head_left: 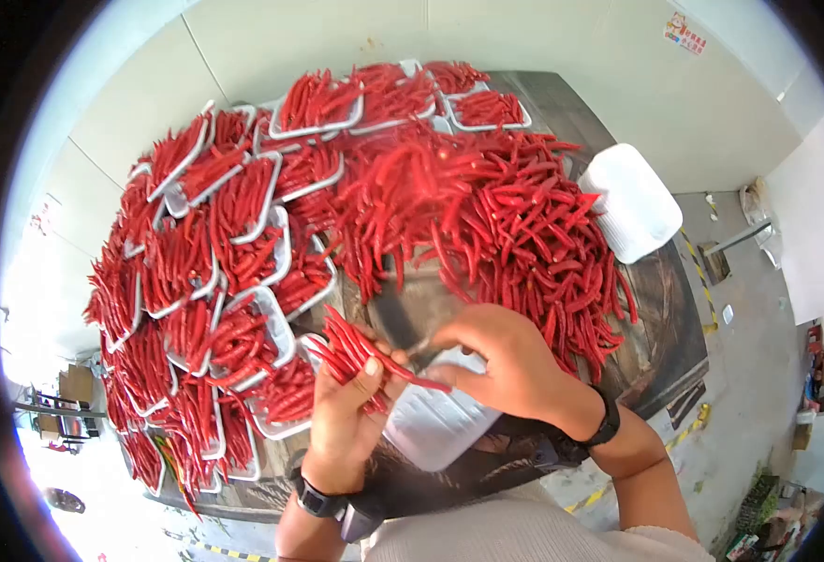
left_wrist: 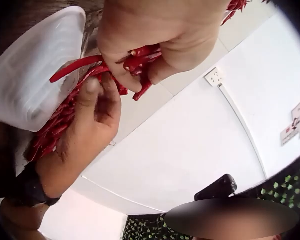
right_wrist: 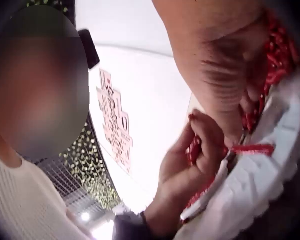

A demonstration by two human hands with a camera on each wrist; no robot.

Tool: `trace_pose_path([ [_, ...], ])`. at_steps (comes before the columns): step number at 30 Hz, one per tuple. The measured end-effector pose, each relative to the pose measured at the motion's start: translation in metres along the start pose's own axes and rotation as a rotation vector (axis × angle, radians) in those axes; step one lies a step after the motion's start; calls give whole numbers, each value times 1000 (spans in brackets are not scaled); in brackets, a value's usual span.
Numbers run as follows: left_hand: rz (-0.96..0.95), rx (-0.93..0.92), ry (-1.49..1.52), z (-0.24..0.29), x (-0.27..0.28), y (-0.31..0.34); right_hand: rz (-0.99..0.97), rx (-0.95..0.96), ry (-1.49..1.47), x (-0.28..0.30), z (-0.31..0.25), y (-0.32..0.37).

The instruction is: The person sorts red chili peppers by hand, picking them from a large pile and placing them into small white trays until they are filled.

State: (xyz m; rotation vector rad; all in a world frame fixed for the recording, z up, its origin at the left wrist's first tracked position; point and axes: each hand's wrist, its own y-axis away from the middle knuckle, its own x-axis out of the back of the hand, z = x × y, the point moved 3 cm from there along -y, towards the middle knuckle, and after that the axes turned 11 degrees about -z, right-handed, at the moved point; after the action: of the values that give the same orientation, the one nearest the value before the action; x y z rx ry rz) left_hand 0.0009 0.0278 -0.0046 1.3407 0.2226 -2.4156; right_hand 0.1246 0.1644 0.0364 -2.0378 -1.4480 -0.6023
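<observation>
Several red chillies [head_left: 346,345] are gripped in the left hand [head_left: 345,421], their ends pointing different ways. One long chilli [left_wrist: 75,67] sticks out of the bunch toward the right hand. That right hand [head_left: 510,361] is bent over a white tray [head_left: 435,421], its thumb and fingers close to this chilli; whether they pinch it is unclear. In the left wrist view the left hand [left_wrist: 162,35] is above the right hand [left_wrist: 85,130]. The right wrist view has the left hand [right_wrist: 185,162] holding chillies below the right hand [right_wrist: 222,75].
Filled trays of chillies [head_left: 243,347] crowd the table's left and back. A loose heap of chillies [head_left: 534,225] covers the middle and right. Stacked white trays [head_left: 632,201] stand at the right edge of the dark table [head_left: 655,309].
</observation>
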Motion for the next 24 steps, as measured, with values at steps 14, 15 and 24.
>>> trace_pose_path([
  [14, 108, -24, -423, 10, -6, -2, 36, -125, -560, -15, 5, -1],
  [15, 103, -29, -423, 7, -8, -2, 62, -112, -877, -18, 7, -2],
  [24, -29, 264, -303, -11, -10, 2, 114, -29, -432, -19, -4, -2],
])
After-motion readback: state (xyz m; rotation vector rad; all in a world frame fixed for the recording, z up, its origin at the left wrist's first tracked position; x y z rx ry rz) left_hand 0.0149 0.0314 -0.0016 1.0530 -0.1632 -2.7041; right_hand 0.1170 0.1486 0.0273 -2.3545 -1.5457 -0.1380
